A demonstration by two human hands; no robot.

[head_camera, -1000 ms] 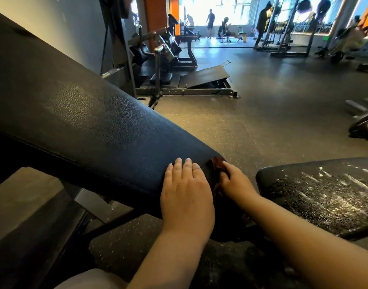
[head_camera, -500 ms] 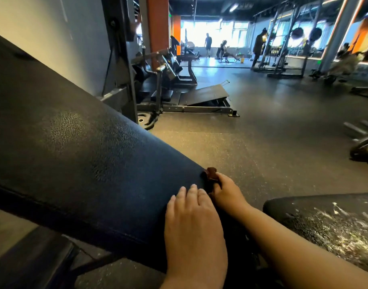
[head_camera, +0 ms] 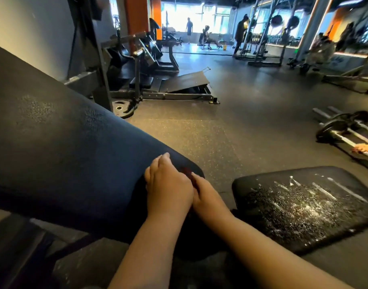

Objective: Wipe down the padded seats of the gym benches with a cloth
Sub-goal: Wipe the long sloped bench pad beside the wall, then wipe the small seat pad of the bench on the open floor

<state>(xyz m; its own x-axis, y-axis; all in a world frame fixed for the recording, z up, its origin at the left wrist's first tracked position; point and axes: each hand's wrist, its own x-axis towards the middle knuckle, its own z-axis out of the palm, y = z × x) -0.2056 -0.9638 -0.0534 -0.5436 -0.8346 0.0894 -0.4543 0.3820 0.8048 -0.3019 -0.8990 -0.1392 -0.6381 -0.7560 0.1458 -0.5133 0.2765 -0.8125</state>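
Item 1. Long black textured vinyl backrest pad, inclined, rising toward the far left; its rounded lower end sits at centre near. A dull sheen on its surface may be moisture or just reflected light.

Item 2. Left hand, lying palm-down on the lower end of the backrest pad, fingers fairly straight and close together, holding nothing visible. Judged to be bracing the body or steadying the pad while the other hand works.

Item 3. Right hand, just right of and touching the left hand, at the pad's lower right edge. Its fingers are mostly hidden behind the left hand; it appears to pinch the cloth, but how tightly they close cannot be told.

Item 4. Small dark red cloth, bunched, only a sliver showing between the two hands against the pad's end. Judged to be pressed there so the rim and corner get wiped.

Item 5. Flat black padded seat, near right, separate from the backrest with a gap of floor between. Covered in white droplets and streaks, apparently spray or foam; judged to be awaiting its wipe.

Item 6. Dark speckled rubber gym floor.

Item 7. Steel barbells with black plates, lying on the floor at far right.

Item 8. Black steel weight machine, far centre-left, beside an orange column.

Item 9. People in the far background near bright windows, too small to detail.
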